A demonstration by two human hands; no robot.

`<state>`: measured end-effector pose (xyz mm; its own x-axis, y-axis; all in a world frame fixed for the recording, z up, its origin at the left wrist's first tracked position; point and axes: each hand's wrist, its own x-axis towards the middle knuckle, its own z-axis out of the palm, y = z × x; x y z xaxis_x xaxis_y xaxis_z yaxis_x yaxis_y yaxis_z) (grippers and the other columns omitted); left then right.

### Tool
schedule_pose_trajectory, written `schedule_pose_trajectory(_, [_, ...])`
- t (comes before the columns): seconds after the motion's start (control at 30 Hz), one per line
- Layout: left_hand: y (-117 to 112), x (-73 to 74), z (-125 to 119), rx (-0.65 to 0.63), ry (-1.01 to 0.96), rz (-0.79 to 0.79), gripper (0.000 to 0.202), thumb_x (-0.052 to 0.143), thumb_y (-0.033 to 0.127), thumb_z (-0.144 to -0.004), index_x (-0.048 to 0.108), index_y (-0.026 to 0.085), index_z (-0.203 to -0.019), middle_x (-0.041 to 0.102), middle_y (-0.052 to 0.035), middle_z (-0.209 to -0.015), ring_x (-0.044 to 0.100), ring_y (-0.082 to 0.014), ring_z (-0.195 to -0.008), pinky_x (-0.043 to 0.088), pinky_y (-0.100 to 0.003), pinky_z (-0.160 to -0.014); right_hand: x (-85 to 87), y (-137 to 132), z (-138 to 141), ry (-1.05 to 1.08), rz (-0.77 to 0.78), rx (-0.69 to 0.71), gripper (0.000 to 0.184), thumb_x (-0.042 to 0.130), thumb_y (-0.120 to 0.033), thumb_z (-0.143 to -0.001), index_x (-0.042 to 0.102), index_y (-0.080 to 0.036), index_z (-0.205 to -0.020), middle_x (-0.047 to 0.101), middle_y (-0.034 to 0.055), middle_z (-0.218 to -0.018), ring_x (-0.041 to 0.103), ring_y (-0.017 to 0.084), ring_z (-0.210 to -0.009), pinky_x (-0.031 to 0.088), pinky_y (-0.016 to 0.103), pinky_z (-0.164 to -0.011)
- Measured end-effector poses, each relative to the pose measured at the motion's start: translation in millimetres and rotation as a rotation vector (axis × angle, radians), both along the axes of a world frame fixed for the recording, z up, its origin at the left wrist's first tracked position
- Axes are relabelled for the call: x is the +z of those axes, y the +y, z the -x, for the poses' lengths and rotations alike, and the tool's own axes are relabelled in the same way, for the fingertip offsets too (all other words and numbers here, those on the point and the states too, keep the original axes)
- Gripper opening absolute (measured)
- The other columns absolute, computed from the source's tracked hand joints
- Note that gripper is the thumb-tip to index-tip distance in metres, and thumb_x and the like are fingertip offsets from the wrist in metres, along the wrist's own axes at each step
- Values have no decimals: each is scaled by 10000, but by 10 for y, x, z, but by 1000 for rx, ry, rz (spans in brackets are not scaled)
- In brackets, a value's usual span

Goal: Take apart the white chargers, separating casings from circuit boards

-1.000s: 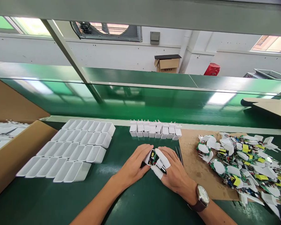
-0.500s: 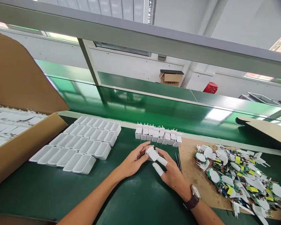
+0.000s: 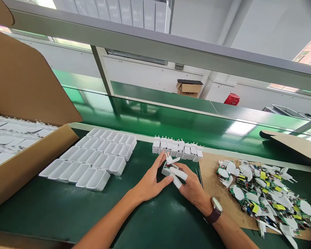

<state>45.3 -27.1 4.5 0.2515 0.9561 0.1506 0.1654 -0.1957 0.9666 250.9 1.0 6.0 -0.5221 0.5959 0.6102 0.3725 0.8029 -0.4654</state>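
Between my hands is a white plastic adapter case (image 3: 166, 171), with pins and a white flap at its top and some circuit parts showing inside. My left hand (image 3: 150, 182) closes on its left side, fingers behind and thumb in front. My right hand (image 3: 194, 186), with white finger cots on thumb and forefinger, grips the case from the right. Just beyond, a row of similar white adapter cases (image 3: 186, 151) with pins up stands on the green table (image 3: 150, 221). Thin metal tweezers (image 3: 199, 177) lie right of my right hand, partly hidden.
At left, several rows of open white cases (image 3: 98, 180) stand beside a cardboard box (image 3: 41, 152) full of white parts. On the right, circuit boards with white pieces (image 3: 254, 199) lie heaped on a cardboard sheet (image 3: 212, 180). A shelf beam (image 3: 155, 39) crosses overhead.
The case between my hands has been turned, so its pins, raised flap and inner parts now show. My left thumb has shifted lower and my left fingers have opened a little wider.
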Motion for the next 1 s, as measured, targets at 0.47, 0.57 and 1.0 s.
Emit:
schedule_pose_trajectory(0.47, [-8,44,-3,59,176,-273,765,720,354,-922,320,296,-1571,519,-126,-1538,499,-302,-1412,420,-503,-1177,-106,-50,-77,-94,68,3,508,484,-42,-927,532,-234,-1395,645,142,-1272,670,262,-1145,627,426,-916])
schedule_pose_trajectory(0.57, [20,59,-19,146,235,-418,386,649,242,-957,583,262,-1336,646,-100,-1327,600,-263,-1266,502,-428,-1085,-104,-60,-68,-123,154,-22,450,503,-90,-961,537,-234,-1386,669,129,-1245,687,263,-1110,629,426,-910])
schedule_pose_trajectory(1.0, [39,50,24,259,218,-122,199,474,303,-1028,623,227,-1136,681,-58,-1049,670,-181,-862,561,-305,-769,-167,-98,-50,-91,242,-119,481,582,-207,-983,434,-228,-1440,685,132,-1243,717,272,-1042,636,430,-861])
